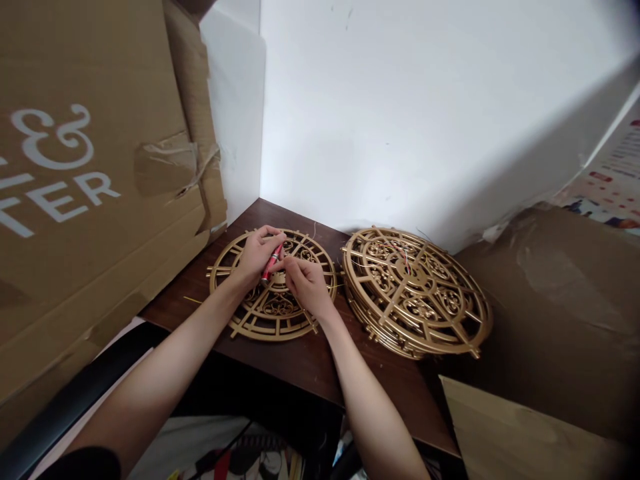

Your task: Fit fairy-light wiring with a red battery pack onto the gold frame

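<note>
A gold openwork wheel [274, 328] with scrollwork lies flat on the dark wooden table, under both hands. Above its middle, my left hand [260, 253] is closed around a slim red tube [270, 265] with pale markings, whose exact kind I cannot make out. My right hand [306, 283] is close beside it, index finger and thumb pinched together near the tube. Whatever that pinch holds is too small or hidden to name. The wheel's centre is partly covered by the hands.
To the right, several similar gold wheels [425, 337] are stacked, with thin coloured wires on top. A large cardboard box [100, 80] rises at the left, and another carton [555, 287] stands at the right. A white wall [360, 100] backs the brown table [300, 370].
</note>
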Action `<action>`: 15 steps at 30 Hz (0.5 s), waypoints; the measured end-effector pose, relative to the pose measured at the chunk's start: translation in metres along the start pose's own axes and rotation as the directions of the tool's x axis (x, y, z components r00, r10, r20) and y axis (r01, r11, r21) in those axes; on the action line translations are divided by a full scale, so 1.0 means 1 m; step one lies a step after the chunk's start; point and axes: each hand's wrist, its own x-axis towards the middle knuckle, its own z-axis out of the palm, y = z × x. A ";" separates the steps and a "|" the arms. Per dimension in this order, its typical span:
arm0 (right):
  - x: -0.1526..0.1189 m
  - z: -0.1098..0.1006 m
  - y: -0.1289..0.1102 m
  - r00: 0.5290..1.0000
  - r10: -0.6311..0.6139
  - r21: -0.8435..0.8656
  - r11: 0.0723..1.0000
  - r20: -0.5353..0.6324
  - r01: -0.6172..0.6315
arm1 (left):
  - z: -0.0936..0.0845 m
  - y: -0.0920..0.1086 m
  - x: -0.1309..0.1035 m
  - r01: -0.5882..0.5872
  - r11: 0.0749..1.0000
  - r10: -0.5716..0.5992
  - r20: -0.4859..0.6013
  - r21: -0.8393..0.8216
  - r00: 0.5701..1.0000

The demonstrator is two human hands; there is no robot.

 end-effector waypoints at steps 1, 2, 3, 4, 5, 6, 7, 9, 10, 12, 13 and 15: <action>0.000 -0.001 -0.001 0.997 0.048 0.067 0.996 0.064 -0.052 | 0.000 0.000 0.000 0.003 1.000 -0.003 -0.003 0.001 1.000; 0.000 -0.001 -0.002 0.987 0.091 0.126 0.986 0.131 -0.107 | 0.000 0.000 0.000 0.005 1.000 -0.005 -0.006 0.002 1.000; 0.000 -0.002 -0.003 0.972 0.126 0.179 0.970 0.196 -0.162 | 0.000 0.001 0.000 0.006 1.000 -0.006 -0.006 0.003 1.000; -0.001 -0.003 -0.004 0.956 0.150 0.230 0.950 0.252 -0.210 | 0.000 0.001 0.000 0.005 1.000 -0.005 -0.004 0.001 1.000; -0.001 -0.005 -0.006 0.942 0.162 0.281 0.927 0.295 -0.247 | 0.000 0.001 0.000 0.005 1.000 -0.005 0.003 0.000 1.000; -0.002 -0.006 -0.008 0.932 0.161 0.329 0.904 0.326 -0.272 | -0.001 0.000 0.000 0.004 1.000 -0.004 0.008 -0.004 1.000; -0.002 -0.007 -0.009 0.926 0.150 0.376 0.882 0.348 -0.284 | -0.001 0.000 0.000 0.004 1.000 -0.004 0.011 -0.006 1.000; -0.003 -0.009 -0.011 0.922 0.117 0.461 0.839 0.368 -0.290 | -0.002 -0.001 0.001 0.003 1.000 -0.003 0.010 -0.005 1.000; -0.003 -0.010 -0.012 0.923 0.103 0.493 0.820 0.371 -0.290 | -0.003 -0.002 0.002 0.003 1.000 -0.003 0.006 -0.003 1.000; -0.003 -0.010 -0.012 0.925 0.090 0.536 0.793 0.368 -0.290 | -0.003 -0.002 0.002 0.008 1.000 -0.008 -0.008 0.004 1.000; -0.003 -0.010 -0.011 0.928 0.092 0.548 0.785 0.360 -0.290 | -0.002 -0.001 0.002 0.012 1.000 -0.012 -0.012 0.008 1.000; -0.002 -0.010 -0.010 0.940 0.100 0.564 0.778 0.326 -0.278 | -0.001 0.001 0.000 0.017 1.000 -0.017 -0.016 0.007 1.000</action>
